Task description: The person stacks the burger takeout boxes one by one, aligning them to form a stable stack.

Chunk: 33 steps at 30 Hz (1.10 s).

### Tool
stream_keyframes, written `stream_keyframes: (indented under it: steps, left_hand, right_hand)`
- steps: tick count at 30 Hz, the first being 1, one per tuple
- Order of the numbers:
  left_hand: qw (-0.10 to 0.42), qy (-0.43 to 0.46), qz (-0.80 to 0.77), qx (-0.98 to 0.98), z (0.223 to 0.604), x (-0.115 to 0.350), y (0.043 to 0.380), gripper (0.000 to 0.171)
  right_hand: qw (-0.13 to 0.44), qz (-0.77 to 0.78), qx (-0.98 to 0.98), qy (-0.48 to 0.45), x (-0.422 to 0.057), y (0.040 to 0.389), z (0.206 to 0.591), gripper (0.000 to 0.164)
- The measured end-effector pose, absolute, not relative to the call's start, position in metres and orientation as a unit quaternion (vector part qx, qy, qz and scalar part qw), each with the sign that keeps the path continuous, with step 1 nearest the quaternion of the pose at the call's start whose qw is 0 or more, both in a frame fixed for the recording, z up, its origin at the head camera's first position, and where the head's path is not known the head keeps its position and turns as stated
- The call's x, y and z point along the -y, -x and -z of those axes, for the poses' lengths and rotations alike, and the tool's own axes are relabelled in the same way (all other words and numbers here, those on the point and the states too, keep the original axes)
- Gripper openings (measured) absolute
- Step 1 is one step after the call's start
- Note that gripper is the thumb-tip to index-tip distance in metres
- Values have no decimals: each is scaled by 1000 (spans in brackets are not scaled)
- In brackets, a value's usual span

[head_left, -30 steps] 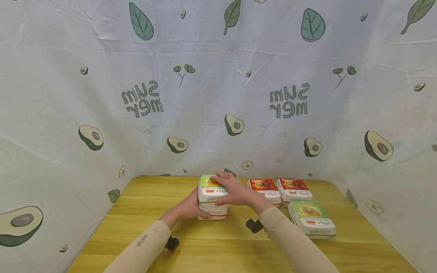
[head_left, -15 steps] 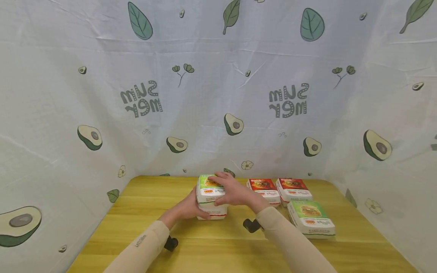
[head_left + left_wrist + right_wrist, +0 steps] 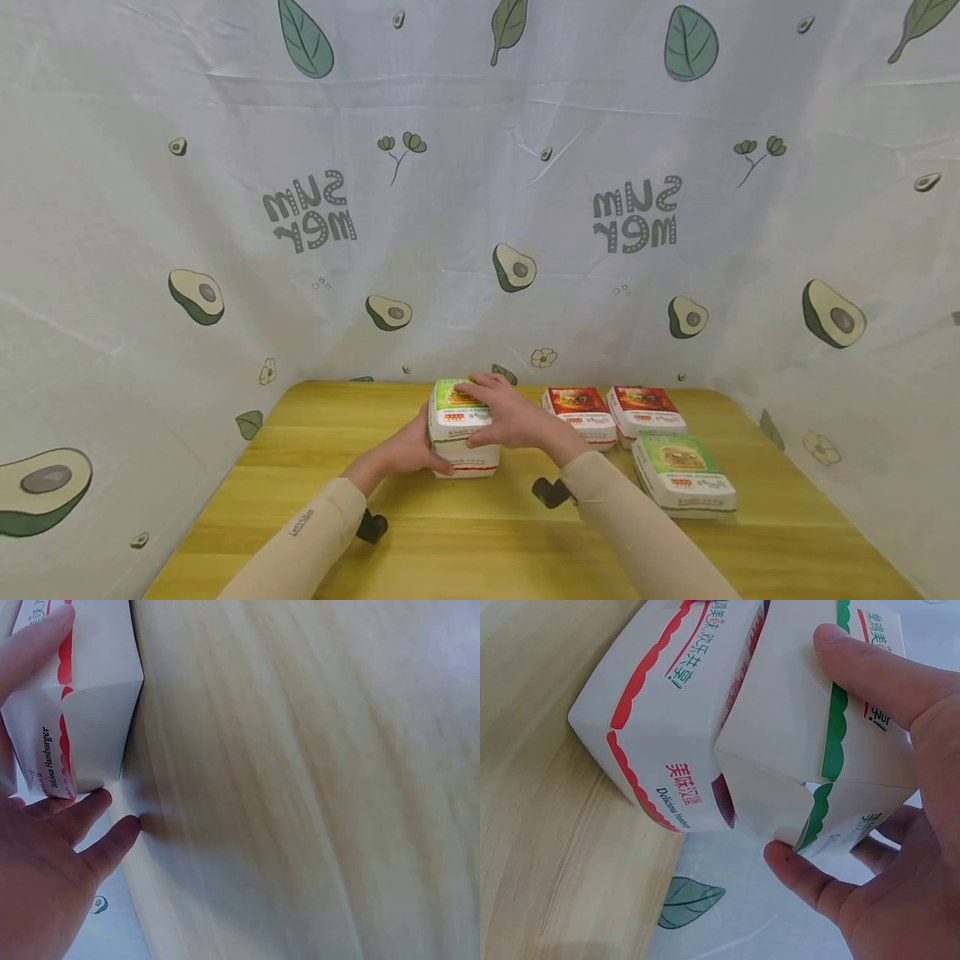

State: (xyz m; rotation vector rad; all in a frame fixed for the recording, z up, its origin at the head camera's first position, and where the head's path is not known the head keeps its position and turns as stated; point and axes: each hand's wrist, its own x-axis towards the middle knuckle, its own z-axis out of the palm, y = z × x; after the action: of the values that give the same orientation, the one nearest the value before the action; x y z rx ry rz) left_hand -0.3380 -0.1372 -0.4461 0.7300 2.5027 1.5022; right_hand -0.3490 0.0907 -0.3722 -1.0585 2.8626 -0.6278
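A green-topped hamburger box (image 3: pixel 456 422) sits on a red-trimmed hamburger box (image 3: pixel 474 457) near the table's far middle. My right hand (image 3: pixel 517 417) holds the upper box, thumb on its front and fingers over the top and far side. On the left, my left hand (image 3: pixel 408 446) grips the lower box, its thumb (image 3: pixel 37 646) across the front. The right wrist view shows the green-trimmed box (image 3: pixel 780 705) slightly askew on the red-trimmed box (image 3: pixel 660 712), with a narrow gap between them. The lower box's top is mostly hidden.
Two red-topped hamburger boxes (image 3: pixel 577 414) stand side by side at the far right of the wooden table (image 3: pixel 450 558). Nearer, a green-topped hamburger box (image 3: pixel 684 475) lies in front of them. A white printed curtain (image 3: pixel 465 208) hangs behind the table.
The upper green box has shifted slightly left over the lower box, my right hand moving with it. Both hands keep their holds. The head view has tilted a little.
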Motion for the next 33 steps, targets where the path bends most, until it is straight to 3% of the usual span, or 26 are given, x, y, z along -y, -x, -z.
stream_keyframes:
  steps: [33]
  left_hand:
    - [62, -245, -498, -830, 454, 138, 336, 111]
  right_hand:
    - [3, 162, -928, 336, -85, 344, 370, 84]
